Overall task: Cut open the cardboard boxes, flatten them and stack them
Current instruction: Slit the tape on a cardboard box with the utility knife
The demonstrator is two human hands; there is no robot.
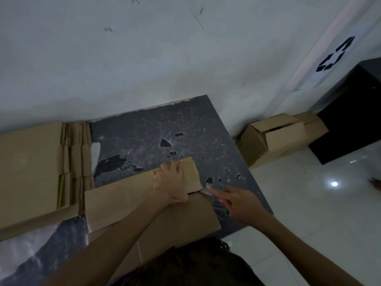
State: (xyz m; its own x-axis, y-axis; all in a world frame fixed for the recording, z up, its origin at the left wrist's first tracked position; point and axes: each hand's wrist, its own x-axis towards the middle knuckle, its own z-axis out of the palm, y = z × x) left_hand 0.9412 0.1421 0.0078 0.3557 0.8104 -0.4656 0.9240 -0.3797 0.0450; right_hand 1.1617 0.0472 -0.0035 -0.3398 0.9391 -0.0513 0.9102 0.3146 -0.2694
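A cardboard box (pixel 144 205) is found lying on the near part of a dark grey table (pixel 148 129), whose surface is seen to be worn and chipped in many spots. The box is still closed along its top, with a split showing at its right end where two flaps meet. The left hand (pixel 171 183) is laid on the top of the box near its far right corner; the palm is pressed down and the fingers appear to be curled over the far edge of the flap. The right hand (pixel 241 201) is held just beside the right end of the box, its fingers closed around a small cutter (pixel 208 188). The tip of the cutter is placed at the split in the box's right end; whether the blade is inside the cardboard cannot be told. A stack of flattened cardboard (pixel 31 172) is noted on the left part of the table, against the wall (pixel 123 58), its near right corner just beside the box. Further unflattened boxes (pixel 276 137) are observed on the white tiled floor (pixel 309 203) to the right of the table, against the wall and beside a black cabinet (pixel 350 120). A recycling sign (pixel 336 54) is seen on the wall above them. Dark hair (pixel 195 265) is recorded at the bottom edge of the view.
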